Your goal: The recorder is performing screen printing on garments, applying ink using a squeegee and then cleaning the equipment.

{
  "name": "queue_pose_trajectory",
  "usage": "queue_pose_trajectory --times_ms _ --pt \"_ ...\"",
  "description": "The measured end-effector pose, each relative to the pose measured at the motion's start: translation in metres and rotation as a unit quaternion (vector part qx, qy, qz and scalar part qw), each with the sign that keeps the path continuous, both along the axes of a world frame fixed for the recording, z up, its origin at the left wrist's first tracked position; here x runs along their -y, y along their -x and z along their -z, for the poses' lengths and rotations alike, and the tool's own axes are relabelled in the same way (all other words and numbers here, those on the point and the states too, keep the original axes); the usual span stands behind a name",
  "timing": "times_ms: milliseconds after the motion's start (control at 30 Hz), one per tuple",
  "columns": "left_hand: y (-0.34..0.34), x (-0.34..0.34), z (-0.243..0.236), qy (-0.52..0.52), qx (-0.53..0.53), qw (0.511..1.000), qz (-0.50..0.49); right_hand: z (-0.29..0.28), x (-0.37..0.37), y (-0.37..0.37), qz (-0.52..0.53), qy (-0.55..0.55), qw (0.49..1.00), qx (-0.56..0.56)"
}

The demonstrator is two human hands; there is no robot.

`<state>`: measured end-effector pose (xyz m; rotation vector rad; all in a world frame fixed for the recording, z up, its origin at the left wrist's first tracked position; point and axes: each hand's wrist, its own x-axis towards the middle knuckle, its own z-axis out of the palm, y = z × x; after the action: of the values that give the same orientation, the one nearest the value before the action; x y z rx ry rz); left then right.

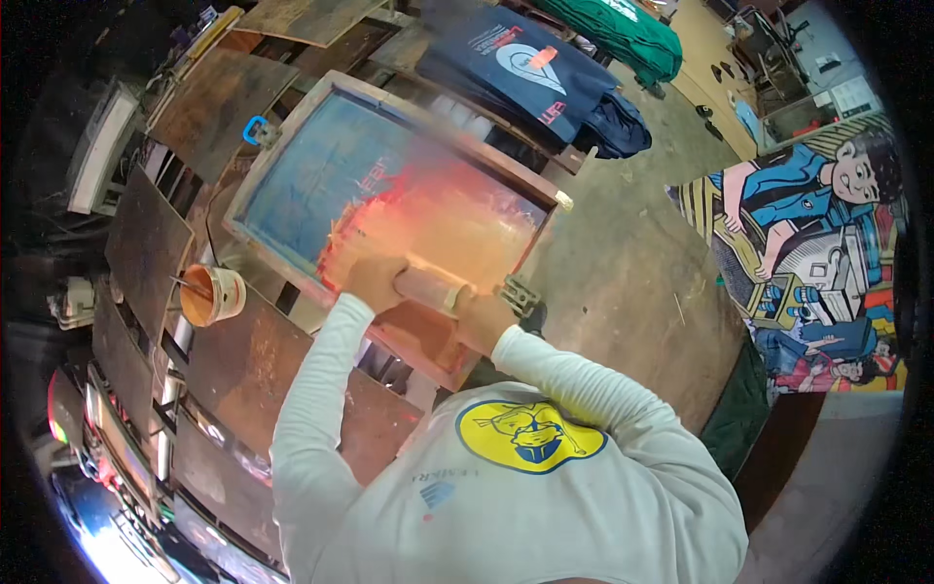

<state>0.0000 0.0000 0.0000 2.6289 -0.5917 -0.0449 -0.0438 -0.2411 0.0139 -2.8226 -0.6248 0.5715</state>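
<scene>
A wooden-framed printing screen (275,156) lies tilted across the view in front of me. Its mesh (302,175) looks blue on the left, with red and orange ink (438,209) smeared over the middle and right. Both my hands grip a squeegee (428,289) with a pale handle, over the near part of the screen. My left hand (375,282) is wrapped round its left end, and my right hand (484,321) closes on its right end. Motion blurs the fingers slightly. The squeegee's lower edge is hidden from sight.
A white bucket (229,294) with a stick inside stands left of the screen. Beside my right hand is a metal hinge clamp (520,295). Dark printed shirts (584,83) and green cloth (623,39) lie beyond. Brown boards (233,360) line the left; a painted panel (803,224) stands right.
</scene>
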Motion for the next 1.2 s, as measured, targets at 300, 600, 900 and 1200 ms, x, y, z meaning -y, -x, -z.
queue_pose_trajectory --times_ms 300,600,900,1200 --pt "-0.068 0.034 -0.031 -0.038 -0.059 0.997 -0.009 0.006 0.048 -0.055 0.069 -0.179 0.979 0.074" --pt "-0.144 0.079 -0.006 -0.023 -0.001 0.999 0.041 0.012 0.071 -0.100 0.164 -0.088 0.978 0.095" --pt "-0.025 0.012 -0.004 -0.003 -0.053 0.999 0.005 -0.004 0.011 0.005 0.087 -0.109 0.990 0.011" --pt "0.056 -0.014 -0.011 -0.012 -0.069 0.985 -0.161 -0.018 0.000 -0.010 -0.109 -0.092 0.990 -0.006"
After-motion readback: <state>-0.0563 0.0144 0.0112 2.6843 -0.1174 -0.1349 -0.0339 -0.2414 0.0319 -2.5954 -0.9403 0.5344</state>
